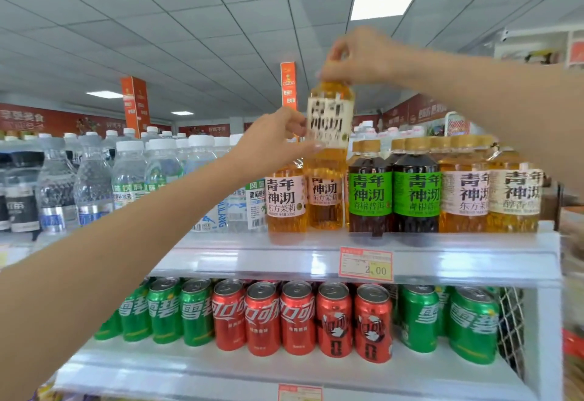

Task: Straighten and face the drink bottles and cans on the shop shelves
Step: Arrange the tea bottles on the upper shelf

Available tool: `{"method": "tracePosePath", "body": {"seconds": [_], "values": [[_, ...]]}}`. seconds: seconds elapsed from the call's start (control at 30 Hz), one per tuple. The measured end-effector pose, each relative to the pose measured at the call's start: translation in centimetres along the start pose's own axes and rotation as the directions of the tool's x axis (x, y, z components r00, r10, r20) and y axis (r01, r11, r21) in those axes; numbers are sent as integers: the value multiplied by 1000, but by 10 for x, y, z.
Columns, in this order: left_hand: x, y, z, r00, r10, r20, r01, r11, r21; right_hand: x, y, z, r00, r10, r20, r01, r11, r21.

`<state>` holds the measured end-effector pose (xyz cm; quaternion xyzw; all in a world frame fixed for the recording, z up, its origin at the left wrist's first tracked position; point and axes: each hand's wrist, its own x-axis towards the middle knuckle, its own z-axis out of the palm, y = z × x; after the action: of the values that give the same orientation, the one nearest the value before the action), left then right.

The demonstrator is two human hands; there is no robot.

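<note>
An amber tea bottle (330, 122) is held upright, raised clear above the top shelf (458, 244). Its cap is gripped from above by the right hand (357, 56), and its label is pinched from the left side by the left hand (275, 144). Its long axis is near vertical, directly over a like bottle (325, 201) that appears set back in the row. A straight lowering is judged to be needed, with the blurred label turned forward.

Water bottles (94, 179) stand left of tea bottles (417, 192) on the top shelf (458, 258), cans (297, 315) beneath; a raised tea bottle (328, 119) hangs above them.
</note>
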<state>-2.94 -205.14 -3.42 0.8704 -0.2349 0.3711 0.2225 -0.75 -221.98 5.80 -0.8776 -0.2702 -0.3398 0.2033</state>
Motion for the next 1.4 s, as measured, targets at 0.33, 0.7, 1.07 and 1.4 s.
{"method": "tracePosePath", "body": {"seconds": [0.33,0.7,1.07,1.4], "values": [[-8,27,6,970,-225,96,244,862,-444,-15,-13,-20,998,-36,-53,44,988,147],[-39,24,17,926,-376,39,326,743,-585,-57,68,-65,966,98,241,4,921,-389],[-87,4,22,857,-496,-140,311,715,-626,-92,135,-40,928,283,243,-172,903,-394],[-127,-20,24,748,-574,-333,297,738,-606,-87,139,-27,913,337,231,-223,884,-410]]}}
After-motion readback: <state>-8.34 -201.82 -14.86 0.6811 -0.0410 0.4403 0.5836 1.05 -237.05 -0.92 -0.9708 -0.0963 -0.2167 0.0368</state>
